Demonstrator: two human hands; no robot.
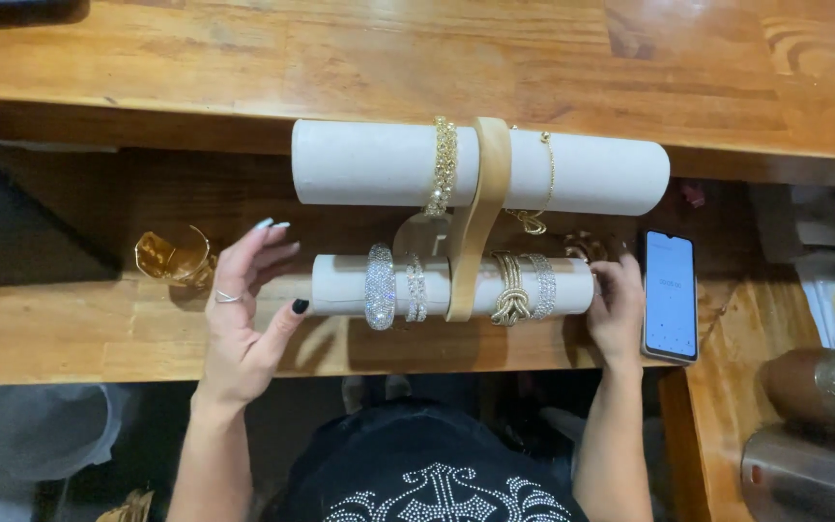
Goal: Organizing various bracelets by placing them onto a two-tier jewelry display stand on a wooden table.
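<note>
1. Both hands are bracketing the lower white roll (340,286) of a two-tier wooden bracelet stand (480,208) sitting on the desk (70,329).
2. Left hand (244,309) is hovering wide open, thumb touching the roll's left end.
3. Right hand (617,311) is cupping the right end, fingers curled.
4. Lower roll is carrying silver crystal bangles (380,286) and a gold knot bracelet (508,288).
5. Phone (670,295) is lying just beside the right hand.

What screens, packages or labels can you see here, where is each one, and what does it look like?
Phone: lies flat on the wooden counter, just right of the right hand and the lower white roll; upright rectangle, dark frame, lit pale blue-white screen.
No packages, labels or signs can be made out; things at the right edge are too blurred to tell.
</note>
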